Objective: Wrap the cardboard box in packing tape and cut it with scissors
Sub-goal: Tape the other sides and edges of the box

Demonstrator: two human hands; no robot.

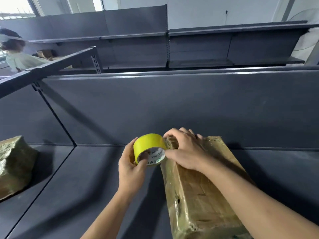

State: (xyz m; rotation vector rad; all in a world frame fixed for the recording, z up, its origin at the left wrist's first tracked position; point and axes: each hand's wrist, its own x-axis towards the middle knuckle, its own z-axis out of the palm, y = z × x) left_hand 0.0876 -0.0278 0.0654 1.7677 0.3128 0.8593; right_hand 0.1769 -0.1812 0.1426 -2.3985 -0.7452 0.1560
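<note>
- The cardboard box lies on the grey shelf, at my right.
- My right hand grips its far end, fingers curled over it.
- My left hand grips the yellow tape roll, held against that end.

tape roll left of cardboard box, both above shelf, wrapped bundle far left
</note>
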